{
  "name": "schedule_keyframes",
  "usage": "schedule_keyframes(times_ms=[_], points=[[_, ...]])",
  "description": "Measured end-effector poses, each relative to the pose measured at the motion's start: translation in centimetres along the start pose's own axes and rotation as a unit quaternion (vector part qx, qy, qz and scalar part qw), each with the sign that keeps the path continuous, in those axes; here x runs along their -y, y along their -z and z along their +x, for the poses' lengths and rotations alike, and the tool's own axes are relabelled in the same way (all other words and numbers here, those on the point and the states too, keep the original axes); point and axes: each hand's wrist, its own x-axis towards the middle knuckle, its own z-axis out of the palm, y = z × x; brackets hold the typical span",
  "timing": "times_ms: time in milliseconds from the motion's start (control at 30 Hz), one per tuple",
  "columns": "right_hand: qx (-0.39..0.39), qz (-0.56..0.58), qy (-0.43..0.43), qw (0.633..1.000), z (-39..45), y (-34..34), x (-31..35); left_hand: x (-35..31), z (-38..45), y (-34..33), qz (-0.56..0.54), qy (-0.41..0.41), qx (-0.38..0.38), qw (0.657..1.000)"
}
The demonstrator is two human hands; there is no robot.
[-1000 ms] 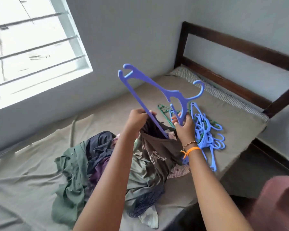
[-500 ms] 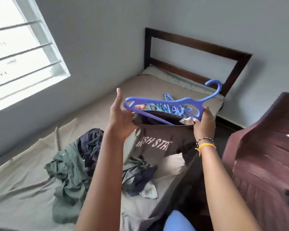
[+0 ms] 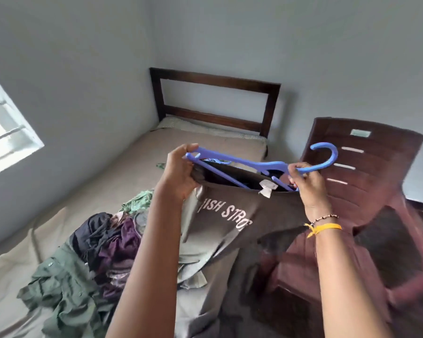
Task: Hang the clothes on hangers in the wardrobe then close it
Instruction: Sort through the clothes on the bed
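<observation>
I hold a blue plastic hanger [image 3: 252, 164] level above the bed, its hook pointing right. A dark brown T-shirt [image 3: 232, 215] with white lettering hangs from it, the hanger's lower bar inside the neck opening. My left hand [image 3: 181, 174] grips the hanger's left end together with the shirt's collar. My right hand [image 3: 305, 181] grips the hanger near its neck, just below the hook. A heap of other clothes [image 3: 91, 259], green, black and purple, lies on the bed below my left arm. No wardrobe is in view.
The bed [image 3: 137, 167] with a beige sheet runs to a dark wooden headboard [image 3: 215, 79] against the wall. A dark red plastic chair [image 3: 366, 191] stands close on the right. A barred window [image 3: 3, 132] is at the left.
The hanger went from tilted upright to level with the shirt lifted clear of the pile. My view swung right and up; the chair came into sight and the spare hangers are now hidden.
</observation>
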Motion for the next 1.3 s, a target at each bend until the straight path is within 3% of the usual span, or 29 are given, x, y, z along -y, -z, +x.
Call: schedule_keyframes(times_ms=[233, 367, 500, 600, 667, 833, 967, 1067, 1167, 1200, 1300], points=[[-0.1, -0.085, -0.011, 0.991, -10.8, 14.3, 1.3, 7.1, -1.2, -8.6, 0.149, 0.071, 0.102, 0.981], [-0.163, -0.163, -0.028, 0.973, -18.9, 22.0, 3.6, 12.9, -4.5, -14.0, 0.232, 0.107, 0.214, 0.943], [-0.176, -0.285, -0.079, 0.939, -26.3, 26.5, 5.1, 20.1, -8.2, -20.2, 0.465, -0.016, 0.211, 0.859], [-0.209, -0.397, -0.115, 0.886, -31.3, 28.8, 6.2, 25.8, -12.1, -25.5, 0.504, -0.084, 0.25, 0.823], [-0.237, -0.433, -0.15, 0.857, -34.6, 31.3, 6.8, 28.5, -14.8, -29.5, 0.507, -0.128, 0.316, 0.791], [-0.286, -0.353, -0.177, 0.873, -42.3, 37.8, 9.4, 33.2, -21.4, -38.4, 0.503, -0.248, 0.45, 0.695], [-0.379, -0.332, -0.189, 0.843, -48.1, 42.8, 10.3, 38.1, -24.4, -44.2, 0.504, -0.329, 0.475, 0.643], [-0.452, -0.333, -0.19, 0.806, -52.5, 46.3, 11.0, 42.2, -27.2, -48.8, 0.494, -0.327, 0.53, 0.607], [-0.516, -0.314, -0.19, 0.774, -56.4, 50.0, 12.4, 47.4, -31.4, -52.8, 0.55, -0.337, 0.581, 0.497], [-0.536, -0.306, -0.191, 0.763, -57.7, 51.3, 12.8, 48.9, -33.0, -54.1, 0.546, -0.35, 0.589, 0.482], [-0.571, -0.302, -0.203, 0.736, -61.0, 55.2, 14.0, 52.9, -38.1, -58.4, 0.479, -0.392, 0.615, 0.489]])
